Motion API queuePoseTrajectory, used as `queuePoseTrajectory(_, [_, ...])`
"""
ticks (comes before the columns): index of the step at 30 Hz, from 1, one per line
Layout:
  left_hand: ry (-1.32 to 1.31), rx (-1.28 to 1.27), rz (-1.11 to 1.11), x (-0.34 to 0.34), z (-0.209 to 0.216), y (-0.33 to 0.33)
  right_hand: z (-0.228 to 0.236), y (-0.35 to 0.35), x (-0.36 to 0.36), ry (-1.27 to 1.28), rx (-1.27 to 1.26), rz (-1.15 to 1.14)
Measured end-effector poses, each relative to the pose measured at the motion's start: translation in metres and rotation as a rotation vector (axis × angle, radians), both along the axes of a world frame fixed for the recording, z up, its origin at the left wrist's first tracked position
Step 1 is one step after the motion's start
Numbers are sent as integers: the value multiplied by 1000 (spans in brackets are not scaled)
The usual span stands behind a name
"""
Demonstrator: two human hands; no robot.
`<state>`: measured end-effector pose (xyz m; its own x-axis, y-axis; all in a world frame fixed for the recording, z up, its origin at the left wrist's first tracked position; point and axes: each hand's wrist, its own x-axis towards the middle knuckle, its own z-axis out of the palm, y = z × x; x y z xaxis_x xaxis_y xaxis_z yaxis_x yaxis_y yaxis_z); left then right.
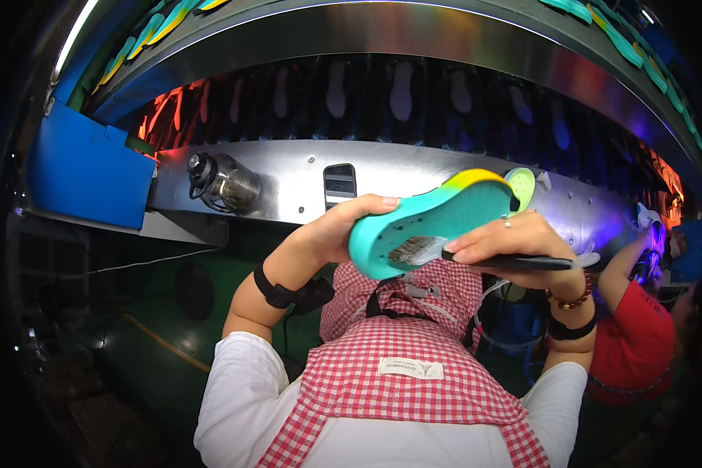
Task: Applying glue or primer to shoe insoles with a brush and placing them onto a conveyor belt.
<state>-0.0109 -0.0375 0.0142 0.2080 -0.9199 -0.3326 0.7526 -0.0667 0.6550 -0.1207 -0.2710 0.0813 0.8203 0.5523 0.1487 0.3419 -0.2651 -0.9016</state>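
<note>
Teal shoe sole with a yellow end stands tilted at the centre of the head view. From there, at 9 o'clock, the left hand grasps its rim; at 3 o'clock, the right hand clasps a black-handled brush, bristles against the inner face. On the metal bench, a phone lies at 10 o'clock, 1 bottle beyond it.

On the ledge, the bottle sits left of the phone and the sole.
</note>
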Motion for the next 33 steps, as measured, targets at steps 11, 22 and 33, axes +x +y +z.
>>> queuePoseTrajectory(11, [-383,-24,299,-8,40,23,-24,-6,-11,-105,70,-170])
queuePoseTrajectory(22, [289,-676,449,-7,-44,-45,-31,18,-2,-27,126,-580])
queuePoseTrajectory(33, [199,-361,810,-2,-55,-30,-26,37,-17,-315,-199,-189])
